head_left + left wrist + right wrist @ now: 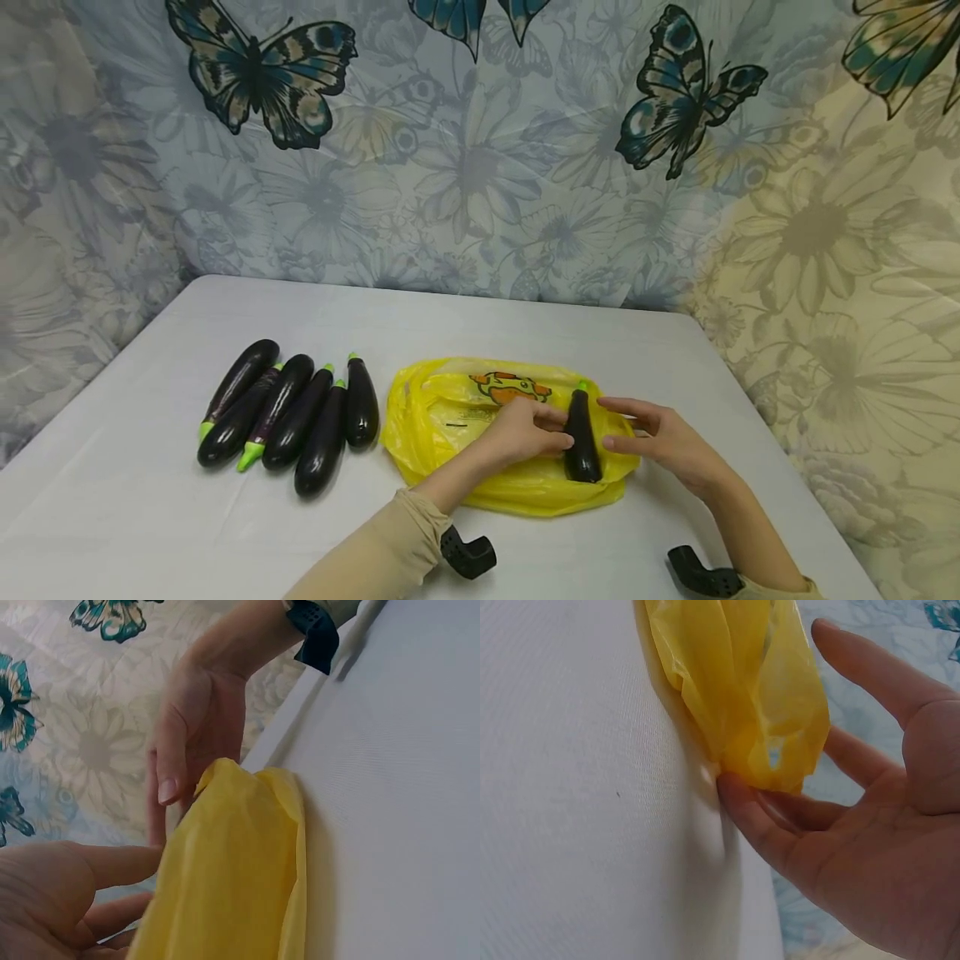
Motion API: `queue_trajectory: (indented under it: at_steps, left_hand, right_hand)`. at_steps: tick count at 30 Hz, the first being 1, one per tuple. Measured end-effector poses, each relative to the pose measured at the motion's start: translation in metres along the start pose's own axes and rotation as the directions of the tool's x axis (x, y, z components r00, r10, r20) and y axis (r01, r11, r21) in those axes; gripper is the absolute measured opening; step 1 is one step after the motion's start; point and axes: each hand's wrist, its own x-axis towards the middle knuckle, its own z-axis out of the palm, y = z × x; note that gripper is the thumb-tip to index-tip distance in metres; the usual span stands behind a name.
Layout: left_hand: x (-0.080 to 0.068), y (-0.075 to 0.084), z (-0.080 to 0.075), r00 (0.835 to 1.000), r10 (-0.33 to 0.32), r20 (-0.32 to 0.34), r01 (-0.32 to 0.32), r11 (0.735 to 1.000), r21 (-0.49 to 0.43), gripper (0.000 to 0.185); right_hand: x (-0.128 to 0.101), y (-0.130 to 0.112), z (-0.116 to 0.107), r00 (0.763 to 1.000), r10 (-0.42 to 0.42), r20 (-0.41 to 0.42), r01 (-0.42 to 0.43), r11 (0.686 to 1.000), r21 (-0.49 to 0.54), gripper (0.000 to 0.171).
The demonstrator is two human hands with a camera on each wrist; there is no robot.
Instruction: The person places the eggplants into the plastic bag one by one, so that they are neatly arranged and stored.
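Observation:
One dark purple eggplant (582,437) with a green stem tip lies on the right part of a flat yellow plastic bag (423,396). My left hand (522,431) is over the bag, its fingertips against or just beside the eggplant's left side. On the other side, my right hand (663,437) is spread at the bag's right edge, apart from the eggplant. In the right wrist view, fingers of the right hand (855,847) touch or nearly touch the bag (727,697) at its end. Raised bag film hides the eggplant from both wrist views.
Several loose eggplants (322,437) lie side by side left of the bag. They rest on a white-covered table (135,508). Behind it hangs a floral cloth (480,183) with butterflies. Each wrist wears a black device (468,554).

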Motion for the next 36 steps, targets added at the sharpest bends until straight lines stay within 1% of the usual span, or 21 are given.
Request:
queue_trajectory:
  at_steps: [3, 5, 8, 10, 13, 17, 20, 22, 26, 30, 33, 36]
  left_hand:
    - [-0.01, 0.005, -0.007, 0.999, 0.037, 0.016, -0.038, 0.997, 0.062, 0.035]
    - [-0.017, 0.01, -0.014, 0.998, 0.064, 0.024, -0.066, 0.994, 0.085, 0.035]
    - [-0.03, 0.017, -0.028, 0.994, 0.11, 0.017, -0.111, 0.984, 0.141, 0.031]
    - [-0.042, 0.023, -0.041, 0.993, 0.12, 0.001, -0.118, 0.978, 0.17, 0.03]
    - [-0.062, 0.029, -0.066, 0.992, 0.123, -0.032, -0.115, 0.976, 0.185, 0.03]
    - [-0.086, 0.029, -0.099, 0.987, 0.112, -0.119, -0.087, 0.977, 0.197, 0.032]
    - [-0.1, 0.026, -0.122, 0.975, 0.098, -0.199, -0.056, 0.977, 0.207, 0.035]
    - [-0.109, 0.023, -0.136, 0.968, 0.087, -0.233, -0.041, 0.979, 0.197, 0.037]
    - [-0.127, 0.019, -0.16, 0.96, 0.06, -0.273, -0.02, 0.989, 0.147, 0.043]
    - [-0.145, 0.018, -0.181, 0.945, 0.06, -0.323, -0.025, 0.994, 0.11, 0.05]
    - [-0.16, 0.017, -0.2, 0.931, 0.09, -0.354, -0.052, 0.992, 0.115, 0.053]
    - [-0.176, 0.013, -0.225, 0.91, 0.145, -0.389, -0.096, 0.985, 0.143, 0.051]
  right_hand:
    - [-0.001, -0.001, -0.002, 1.0, 0.005, -0.013, -0.006, 1.0, -0.014, 0.065]
    - [-0.002, -0.001, -0.003, 1.0, 0.006, -0.022, -0.007, 1.0, -0.02, 0.065]
    - [-0.002, -0.001, -0.005, 1.0, 0.012, -0.022, -0.012, 1.0, -0.019, 0.064]
    - [-0.001, -0.001, -0.006, 1.0, 0.013, -0.022, -0.014, 1.0, -0.018, 0.063]
    - [0.0, -0.001, -0.007, 1.0, 0.019, -0.015, -0.019, 1.0, -0.006, 0.061]
    - [0.0, -0.001, -0.008, 0.999, 0.037, -0.009, -0.037, 0.999, 0.02, 0.057]
    - [0.001, 0.0, -0.008, 0.999, 0.048, -0.013, -0.047, 0.998, 0.031, 0.054]
    - [0.001, 0.0, -0.008, 0.999, 0.048, -0.016, -0.047, 0.998, 0.032, 0.053]
    - [0.002, 0.001, -0.008, 0.999, 0.046, -0.015, -0.046, 0.999, 0.024, 0.053]
    - [0.002, 0.001, -0.007, 0.998, 0.059, -0.018, -0.059, 0.998, 0.029, 0.053]
    - [0.002, 0.001, -0.006, 0.997, 0.071, -0.019, -0.07, 0.997, 0.034, 0.054]
    - [0.002, 0.001, -0.006, 0.997, 0.078, -0.019, -0.077, 0.996, 0.033, 0.054]
